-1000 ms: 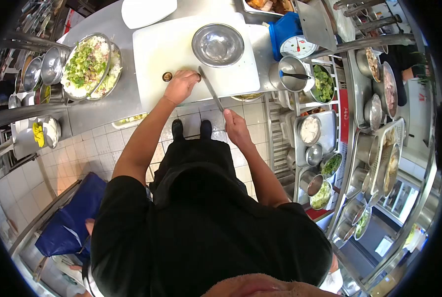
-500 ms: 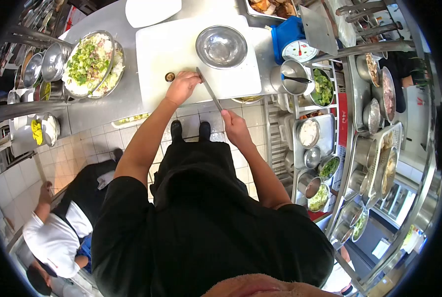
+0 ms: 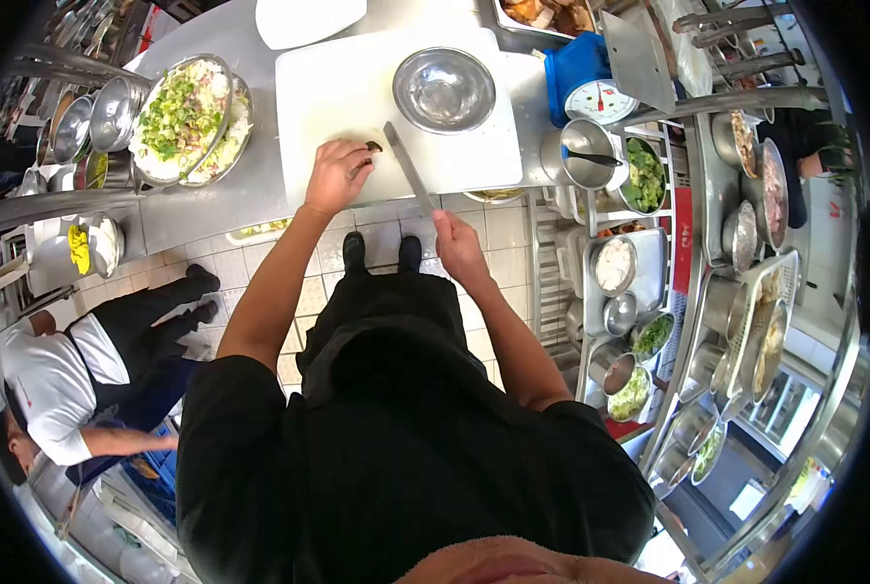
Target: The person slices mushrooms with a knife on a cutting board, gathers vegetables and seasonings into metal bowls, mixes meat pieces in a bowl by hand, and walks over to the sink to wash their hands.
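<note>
My left hand is over the left front part of the white cutting board, fingers curled together around something small and dark that is mostly hidden. A small dark brown piece lies just right of its fingertips. My right hand is closed on the handle of a knife, just off the board's front edge. The blade points away from me over the board, to the right of the dark piece. Behind the blade, an empty metal bowl sits on the board.
Bowls of chopped vegetables stand left of the board. To the right are a blue scale, a metal pot and racks of food bowls. A tray of food is behind. Another person stands at the lower left.
My left hand has shifted slightly left, over where the round brown piece lay. The knife blade has come away from my left fingers. The other person has moved farther left.
</note>
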A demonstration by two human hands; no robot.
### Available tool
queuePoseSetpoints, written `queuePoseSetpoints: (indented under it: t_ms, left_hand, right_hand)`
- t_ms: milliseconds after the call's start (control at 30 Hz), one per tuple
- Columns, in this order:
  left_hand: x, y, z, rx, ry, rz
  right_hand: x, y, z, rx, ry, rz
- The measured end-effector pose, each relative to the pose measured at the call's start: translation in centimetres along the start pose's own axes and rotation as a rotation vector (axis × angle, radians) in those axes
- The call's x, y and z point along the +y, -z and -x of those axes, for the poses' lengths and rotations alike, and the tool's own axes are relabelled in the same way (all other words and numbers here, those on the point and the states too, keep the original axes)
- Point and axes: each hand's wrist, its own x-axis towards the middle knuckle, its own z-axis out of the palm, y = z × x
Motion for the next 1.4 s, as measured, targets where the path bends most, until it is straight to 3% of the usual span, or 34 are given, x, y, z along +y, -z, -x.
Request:
queuePoseSetpoints:
  t_ms: [133,233,333,733,933,1033,1233,1400]
  left_hand:
    - [-1.5,-1.7,-0.5,-0.079,0.143,0.085]
    - [-1.6,-2.4,-1.5,-0.142,0.054,0.072]
    - [-1.6,-2.9,-2.3,-0.163,-0.19,0.094]
    - [-1.0,-2.2,-2.1,-0.214,-0.162,0.117]
    - [-1.3,-2.9,-1.3,-0.172,-0.122,0.126]
    - [-1.5,-3.3,-1.1,-0.109,-0.145,0.146]
    - [-1.8,-3.5,-0.7,-0.092,-0.127,0.147]
    - [-1.9,-3.4,-0.4,-0.073,-0.157,0.1]
  right_hand:
    - [0.8,-0.2,-0.4,-0.036,-0.104,-0.088]
    - [0.9,0.5,-0.7,0.004,-0.038,-0.058]
    - [1.2,1.2,-1.5,-0.039,-0.039,0.036]
    - [-3.2,2.0,0.8,-0.01,0.014,0.127]
    - [-1.7,0.0,-1.0,0.061,0.15,0.17]
    - [-3.4,1.1,0.4,-0.01,0.021,0.171]
    - [-2.2,-0.3,-0.7,0.03,0.107,0.194]
    - [-2.5,0.1,0.5,-0.014,0.044,0.177]
